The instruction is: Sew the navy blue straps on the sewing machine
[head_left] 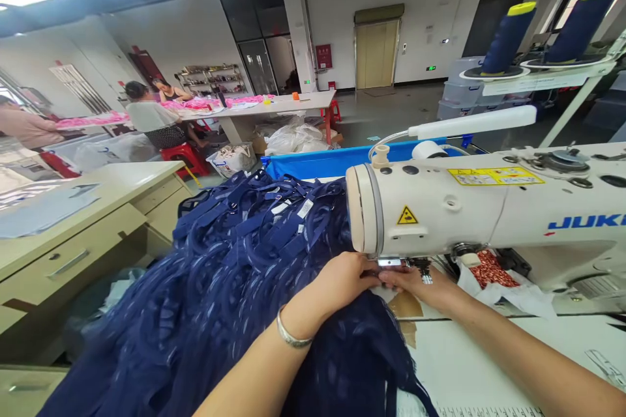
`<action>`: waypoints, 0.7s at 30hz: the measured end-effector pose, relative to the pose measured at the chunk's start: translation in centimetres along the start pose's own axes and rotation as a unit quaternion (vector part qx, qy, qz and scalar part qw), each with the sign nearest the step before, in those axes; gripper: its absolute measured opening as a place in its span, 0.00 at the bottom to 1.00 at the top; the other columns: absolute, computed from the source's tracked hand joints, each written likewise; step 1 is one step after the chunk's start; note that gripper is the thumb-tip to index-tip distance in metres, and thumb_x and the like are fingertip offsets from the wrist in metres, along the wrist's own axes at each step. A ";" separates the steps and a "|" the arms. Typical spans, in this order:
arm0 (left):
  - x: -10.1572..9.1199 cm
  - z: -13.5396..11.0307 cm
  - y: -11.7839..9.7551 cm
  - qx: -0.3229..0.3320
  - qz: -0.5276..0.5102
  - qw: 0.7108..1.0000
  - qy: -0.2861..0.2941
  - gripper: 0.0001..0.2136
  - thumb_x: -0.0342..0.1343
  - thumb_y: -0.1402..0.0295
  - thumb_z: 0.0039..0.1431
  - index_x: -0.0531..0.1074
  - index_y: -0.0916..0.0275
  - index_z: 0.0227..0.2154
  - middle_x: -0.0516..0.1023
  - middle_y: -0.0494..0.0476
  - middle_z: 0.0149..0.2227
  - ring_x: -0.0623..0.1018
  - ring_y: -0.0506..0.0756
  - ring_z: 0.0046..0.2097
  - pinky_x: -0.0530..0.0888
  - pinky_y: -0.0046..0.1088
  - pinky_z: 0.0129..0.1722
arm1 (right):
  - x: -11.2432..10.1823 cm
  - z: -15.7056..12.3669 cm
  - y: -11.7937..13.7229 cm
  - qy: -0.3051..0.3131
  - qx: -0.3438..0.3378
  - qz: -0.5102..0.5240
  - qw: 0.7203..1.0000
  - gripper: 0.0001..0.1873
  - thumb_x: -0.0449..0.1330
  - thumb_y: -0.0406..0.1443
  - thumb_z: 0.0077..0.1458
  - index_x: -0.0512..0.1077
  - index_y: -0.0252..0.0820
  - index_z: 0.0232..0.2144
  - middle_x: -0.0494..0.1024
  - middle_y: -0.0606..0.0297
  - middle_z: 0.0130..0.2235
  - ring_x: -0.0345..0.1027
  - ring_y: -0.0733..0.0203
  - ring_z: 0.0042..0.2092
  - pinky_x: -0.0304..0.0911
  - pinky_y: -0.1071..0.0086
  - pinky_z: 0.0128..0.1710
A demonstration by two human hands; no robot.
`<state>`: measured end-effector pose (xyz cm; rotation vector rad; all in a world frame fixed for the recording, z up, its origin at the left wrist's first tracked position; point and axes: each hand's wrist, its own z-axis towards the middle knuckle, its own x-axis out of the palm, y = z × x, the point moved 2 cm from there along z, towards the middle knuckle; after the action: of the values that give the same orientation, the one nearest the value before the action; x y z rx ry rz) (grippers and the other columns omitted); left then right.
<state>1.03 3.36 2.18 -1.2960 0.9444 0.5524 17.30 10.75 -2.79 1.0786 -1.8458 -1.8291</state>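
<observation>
A big heap of dark blue patterned fabric [229, 287] with straps and white labels lies across the table and my lap. My left hand [342, 280], a silver bangle on its wrist, rests on the fabric with fingers curled at the presser foot of the white sewing machine [489, 215]. My right hand [415, 283] lies flat beside it, fingertips pinching the fabric edge under the machine's head. Both hands touch each other at the needle area, which they partly hide.
Two blue thread cones [508, 36] stand on a rack behind the machine. A blue bin [317, 159] sits beyond the fabric. A cream desk with drawers [83, 234] is at left. People sit at a far table [254, 107] with pink fabric.
</observation>
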 end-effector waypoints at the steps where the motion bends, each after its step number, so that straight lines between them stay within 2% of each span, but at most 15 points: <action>1: 0.0 0.0 -0.1 -0.007 0.003 1.000 0.001 0.10 0.58 0.69 0.62 0.77 0.56 0.45 0.79 0.52 0.46 0.77 0.56 0.47 0.70 0.26 0.51 | 0.4 0.2 -0.3 0.006 0.005 0.014 1.000 0.26 0.62 0.57 0.43 0.72 0.40 0.29 0.76 0.59 0.29 0.71 0.54 0.34 0.69 0.64 0.33; 5: -0.3 -0.1 -0.3 -0.054 0.048 0.997 0.003 0.06 0.59 0.66 0.61 0.80 0.58 0.38 0.81 0.53 0.38 0.79 0.56 0.41 0.72 0.25 0.41 | 1.2 0.8 -0.9 0.012 0.014 0.032 0.999 0.26 0.62 0.58 0.41 0.70 0.41 0.27 0.75 0.61 0.29 0.70 0.56 0.34 0.68 0.64 0.35; 9: -0.6 -0.2 -0.5 -0.059 0.069 0.996 0.004 0.06 0.58 0.66 0.62 0.80 0.56 0.36 0.81 0.51 0.33 0.78 0.55 0.35 0.70 0.23 0.34 | 0.4 0.3 0.0 0.026 0.018 0.004 1.000 0.28 0.59 0.60 0.43 0.72 0.41 0.29 0.76 0.61 0.30 0.70 0.55 0.36 0.68 0.63 0.36; 12: -0.6 -0.3 -0.3 -0.061 0.046 0.997 -0.004 0.06 0.57 0.69 0.61 0.80 0.57 0.36 0.81 0.51 0.35 0.78 0.54 0.35 0.70 0.22 0.35 | -0.2 -0.4 1.1 0.019 0.015 -0.037 0.999 0.27 0.58 0.58 0.46 0.74 0.41 0.33 0.77 0.61 0.34 0.70 0.54 0.38 0.68 0.63 0.36; 15: -0.3 -0.3 0.1 -0.070 0.019 0.997 -0.007 0.07 0.56 0.71 0.60 0.80 0.59 0.36 0.81 0.52 0.35 0.78 0.54 0.36 0.71 0.23 0.36 | 0.0 -0.4 1.6 0.002 -0.003 -0.056 0.998 0.23 0.58 0.55 0.46 0.74 0.42 0.31 0.78 0.61 0.35 0.71 0.52 0.40 0.68 0.62 0.41; 21: 0.3 0.2 0.6 -0.071 -0.021 0.997 -0.016 0.10 0.54 0.73 0.59 0.79 0.61 0.40 0.81 0.57 0.39 0.78 0.58 0.44 0.72 0.28 0.47 | 1.2 0.6 0.6 -0.018 -0.034 -0.125 0.991 0.21 0.51 0.51 0.48 0.72 0.41 0.28 0.78 0.59 0.34 0.71 0.51 0.40 0.65 0.59 0.45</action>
<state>0.76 3.61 1.63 -1.4260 0.8618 0.6146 15.91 10.23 -2.60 1.3111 -1.7170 -2.0455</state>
